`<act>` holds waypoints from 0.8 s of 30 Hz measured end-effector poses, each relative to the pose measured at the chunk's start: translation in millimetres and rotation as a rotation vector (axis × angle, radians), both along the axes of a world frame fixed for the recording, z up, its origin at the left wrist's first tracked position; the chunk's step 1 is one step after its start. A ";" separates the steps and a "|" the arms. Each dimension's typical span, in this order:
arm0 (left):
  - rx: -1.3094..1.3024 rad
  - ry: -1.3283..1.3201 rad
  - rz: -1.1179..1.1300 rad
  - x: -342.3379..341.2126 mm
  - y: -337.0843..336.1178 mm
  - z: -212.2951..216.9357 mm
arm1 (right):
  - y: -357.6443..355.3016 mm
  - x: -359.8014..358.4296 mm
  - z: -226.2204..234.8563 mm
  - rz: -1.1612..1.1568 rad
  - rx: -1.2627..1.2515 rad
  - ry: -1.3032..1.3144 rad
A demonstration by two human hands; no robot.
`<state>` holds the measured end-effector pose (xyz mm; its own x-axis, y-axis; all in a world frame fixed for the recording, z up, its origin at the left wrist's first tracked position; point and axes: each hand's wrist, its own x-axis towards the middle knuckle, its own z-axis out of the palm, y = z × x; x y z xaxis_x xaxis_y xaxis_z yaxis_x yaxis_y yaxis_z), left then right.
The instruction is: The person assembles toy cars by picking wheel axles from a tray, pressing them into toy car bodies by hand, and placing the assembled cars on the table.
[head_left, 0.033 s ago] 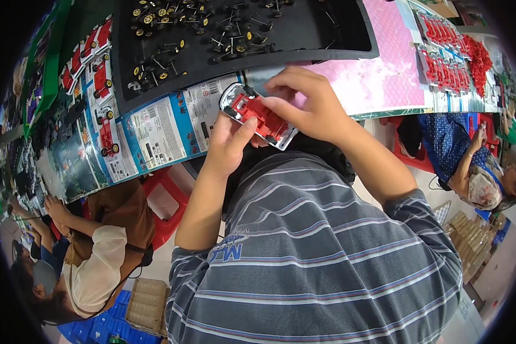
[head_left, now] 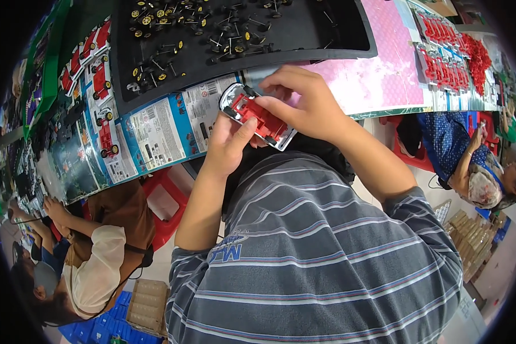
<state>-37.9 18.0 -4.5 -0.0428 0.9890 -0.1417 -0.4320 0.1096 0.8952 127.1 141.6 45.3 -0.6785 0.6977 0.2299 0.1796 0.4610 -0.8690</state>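
Note:
Above my lap, at the near table edge, a toy car (head_left: pixel 265 121) is held underside up. It has a white body, a red chassis and black wheels. My left hand (head_left: pixel 230 143) is closed round its near left side, with the thumb pressed on the red chassis. From the right, my right hand (head_left: pixel 301 102) grips the far end, its thumb on the chassis by the axle and its fingers curled beyond. Those fingertips are partly hidden. Just past my hands stands a black tray (head_left: pixel 304 40) with loose wheel-and-axle sets (head_left: pixel 229 43), some yellow-hubbed.
Red-and-white toy cars (head_left: pixel 101 80) lie at the left on printed card sheets (head_left: pixel 155 135). Rows of red parts (head_left: pixel 441 66) and a red heap (head_left: pixel 477 63) are at the far right. One person (head_left: pixel 106 252) sits on the left, another (head_left: pixel 464 155) on the right.
My right hand has shifted slightly left along the far end of the toy car. The left hand and the car stay almost where they were.

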 end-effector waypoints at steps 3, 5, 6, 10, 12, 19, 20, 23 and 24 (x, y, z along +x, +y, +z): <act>-0.003 0.033 -0.019 0.2 0.3 -0.7 | 3.1 -9.0 -7.2 -0.006 0.044 -0.046; -0.001 0.025 -0.020 -0.7 0.0 -1.2 | 1.0 -12.4 -5.7 -0.007 0.039 -0.054; 0.002 0.013 -0.026 -0.5 0.2 -2.1 | -0.4 -13.2 -5.2 -0.014 0.035 -0.064; 0.004 0.010 -0.010 0.8 0.1 -0.7 | -4.6 -12.1 -3.8 -0.025 0.024 -0.062; -0.005 0.007 -0.022 0.5 0.3 0.1 | -4.7 -10.8 -2.8 -0.033 0.003 -0.051; -0.028 0.008 -0.011 -1.5 0.5 -0.8 | -1.9 -5.5 -2.1 -0.036 0.008 -0.049; -0.023 0.007 -0.017 -1.8 0.7 -1.3 | -2.4 -5.8 -2.8 -0.029 0.001 -0.045; -0.023 0.007 -0.020 -1.8 0.2 -1.2 | -3.6 -6.5 -3.9 -0.013 0.005 -0.040; -0.026 0.007 -0.019 -1.8 0.1 -0.7 | -4.0 -6.7 -3.9 -0.006 0.018 -0.041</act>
<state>-39.7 18.1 -5.2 -0.0250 0.9856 -0.1675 -0.4231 0.1413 0.8950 120.3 137.6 41.4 -0.6830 0.6982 0.2145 0.2176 0.4748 -0.8527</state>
